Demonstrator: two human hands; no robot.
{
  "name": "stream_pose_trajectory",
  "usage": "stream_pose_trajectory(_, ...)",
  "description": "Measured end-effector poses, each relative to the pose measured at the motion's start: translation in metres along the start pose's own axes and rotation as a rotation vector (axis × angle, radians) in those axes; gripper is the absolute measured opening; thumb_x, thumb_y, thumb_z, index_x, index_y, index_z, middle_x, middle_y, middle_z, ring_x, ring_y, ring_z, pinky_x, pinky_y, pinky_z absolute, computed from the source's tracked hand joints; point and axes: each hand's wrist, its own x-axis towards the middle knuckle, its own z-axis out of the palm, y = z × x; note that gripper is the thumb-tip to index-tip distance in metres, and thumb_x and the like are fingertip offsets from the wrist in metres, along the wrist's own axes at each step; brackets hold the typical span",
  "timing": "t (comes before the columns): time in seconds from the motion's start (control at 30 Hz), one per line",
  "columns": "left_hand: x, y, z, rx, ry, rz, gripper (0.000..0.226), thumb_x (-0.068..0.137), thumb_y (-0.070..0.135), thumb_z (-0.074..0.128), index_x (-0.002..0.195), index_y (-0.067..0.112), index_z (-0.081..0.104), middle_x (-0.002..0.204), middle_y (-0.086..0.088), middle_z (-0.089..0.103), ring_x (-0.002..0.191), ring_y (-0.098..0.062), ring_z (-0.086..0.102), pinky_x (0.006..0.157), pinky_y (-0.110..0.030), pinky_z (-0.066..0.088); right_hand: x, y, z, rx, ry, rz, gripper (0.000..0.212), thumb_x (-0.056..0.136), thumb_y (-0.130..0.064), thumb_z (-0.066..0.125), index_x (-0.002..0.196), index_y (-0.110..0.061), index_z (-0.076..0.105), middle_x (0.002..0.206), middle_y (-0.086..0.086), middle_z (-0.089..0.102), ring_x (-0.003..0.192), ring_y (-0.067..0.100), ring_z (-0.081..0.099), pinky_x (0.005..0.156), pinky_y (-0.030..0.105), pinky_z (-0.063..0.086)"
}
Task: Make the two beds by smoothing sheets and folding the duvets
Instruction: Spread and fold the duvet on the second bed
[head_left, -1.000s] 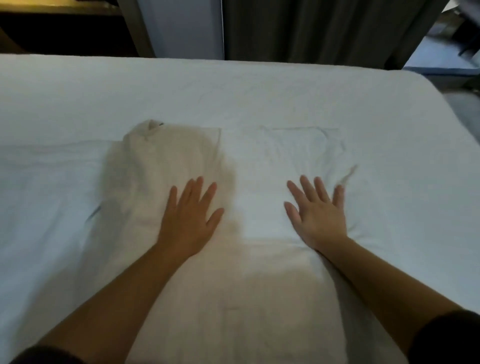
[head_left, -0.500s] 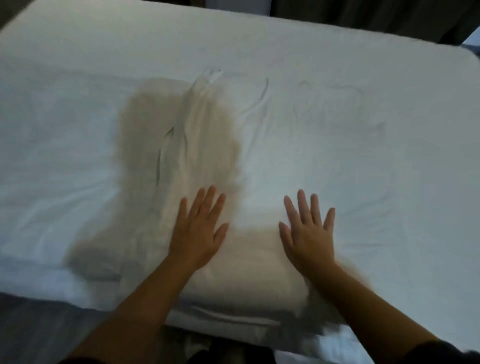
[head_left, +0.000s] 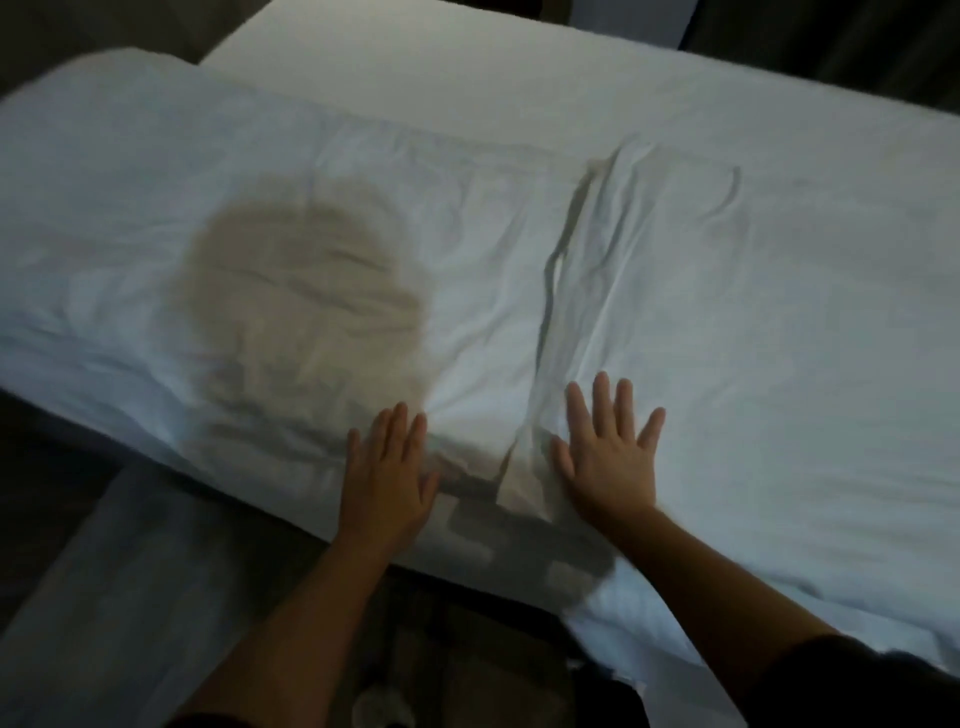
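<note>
The left hand (head_left: 387, 467) lies flat, palm down, on the thick white crumpled fabric duvet (head_left: 156, 208). Its fingers are straight and close together, and it holds nothing. It presses near the duvet's near edge, just right of a rounded brownish shadow patch (head_left: 301, 301) on the cloth. The right hand (head_left: 608, 452) is also flat and palm down on the same duvet, fingers spread wide and thumb out to the left, gripping nothing. Its thumb side sits just beside a long raised fold (head_left: 558, 270) that runs from the near edge away across the cloth, between the two hands.

The duvet lies across the white-sheeted bed (head_left: 467, 78), whose smooth sheet shows beyond it at the top.

Both bare forearms reach forward and slightly inward from the bottom of the view, wrists low at the duvet's edge. A dark sleeve (head_left: 857, 675) covers the right upper arm.
</note>
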Motion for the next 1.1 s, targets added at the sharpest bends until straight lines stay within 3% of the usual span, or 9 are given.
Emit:
stream_pose_trajectory(0.07,-0.002,-0.042,-0.004,0.007,0.021,0.016,0.069,0.087,0.048,0.032,0.142,0.01,0.046,0.15,-0.016,0.039,0.137,-0.034,0.038,0.107,-0.061,0.028,0.004,-0.051,0.0,0.001,-0.012,-0.085,0.084,0.084,-0.066,-0.019,0.155,-0.026,0.0,0.162,0.009,-0.008,0.149,0.033,-0.01,0.116,0.061,-0.005)
stream_pose_trajectory(0.2,0.004,-0.111,-0.017,0.039,0.021,0.065,0.068,0.088,0.049,0.034,0.141,0.009,0.048,0.149,-0.017,0.041,0.136,-0.034,0.04,0.106,-0.061,0.032,0.016,-0.135,0.009,0.045,-0.067,-0.104,0.07,0.092,-0.062,-0.003,0.155,-0.031,-0.002,0.163,0.005,-0.009,0.149,0.029,-0.011,0.118,0.058,-0.003)
stream_pose_trajectory(0.33,0.024,-0.153,-0.028,0.043,0.036,0.085,0.064,0.088,0.045,0.033,0.139,0.011,0.052,0.147,-0.015,0.043,0.136,-0.034,0.041,0.105,-0.06,0.035,0.036,-0.173,0.019,0.051,-0.119,-0.064,0.064,0.099,-0.058,0.011,0.154,-0.031,-0.007,0.162,0.004,-0.015,0.147,0.031,-0.017,0.117,0.06,-0.001)
stream_pose_trajectory(0.4,0.042,-0.17,-0.031,0.043,0.003,0.061,0.066,0.088,0.047,0.028,0.143,0.014,0.046,0.151,-0.015,0.038,0.139,-0.033,0.035,0.109,-0.059,0.03,0.054,-0.19,0.025,-0.002,-0.148,-0.107,0.064,0.098,-0.06,0.007,0.153,-0.033,-0.009,0.161,0.003,-0.017,0.147,0.033,-0.019,0.116,0.063,0.0)
stream_pose_trajectory(0.53,0.072,-0.222,-0.023,0.064,-0.049,-0.019,0.073,0.089,0.055,0.009,0.154,0.023,0.016,0.161,-0.011,0.008,0.148,-0.03,0.008,0.115,-0.056,0.01,0.092,-0.238,0.035,-0.058,-0.154,-0.284,0.071,0.087,-0.064,-0.008,0.153,-0.037,-0.006,0.163,0.0,-0.012,0.148,0.034,-0.015,0.113,0.067,-0.004)
stream_pose_trajectory(0.77,0.082,-0.347,-0.019,0.042,0.041,-0.115,0.066,0.089,0.051,0.03,0.141,0.014,0.049,0.152,-0.014,0.037,0.139,-0.031,0.036,0.11,-0.061,0.024,0.164,-0.346,0.038,-0.051,-0.143,-0.447,0.072,0.086,-0.065,-0.003,0.153,-0.038,-0.003,0.162,0.002,-0.017,0.146,0.035,-0.021,0.111,0.068,-0.005)
stream_pose_trajectory(0.9,0.086,-0.424,-0.04,-0.041,0.174,-0.296,0.064,0.09,0.044,0.034,0.144,0.011,0.043,0.153,-0.017,0.033,0.141,-0.034,0.032,0.111,-0.058,0.022,0.195,-0.428,0.024,-0.034,-0.136,-0.463,0.076,0.083,-0.065,-0.005,0.154,-0.037,-0.005,0.161,0.005,-0.02,0.146,0.034,-0.02,0.113,0.067,-0.002)
stream_pose_trajectory(1.03,0.103,-0.511,-0.058,-0.272,0.22,-0.66,0.069,0.097,0.043,0.043,0.151,0.007,0.021,0.159,-0.02,0.012,0.146,-0.035,0.013,0.115,-0.055,0.017,0.213,-0.515,0.012,0.004,-0.044,-0.547,0.066,0.093,-0.056,0.022,0.153,-0.029,0.025,0.162,0.011,0.015,0.147,0.039,0.012,0.109,0.071,0.016)
stream_pose_trajectory(1.1,0.12,-0.549,-0.064,-0.469,0.271,-0.843,0.078,0.095,0.045,0.048,0.152,0.005,0.014,0.159,-0.022,0.007,0.146,-0.036,0.013,0.115,-0.05,0.02,0.224,-0.559,0.012,0.012,-0.025,-0.596,0.063,0.094,-0.054,0.026,0.152,-0.029,0.026,0.161,0.009,0.017,0.147,0.038,0.013,0.11,0.069,0.016)
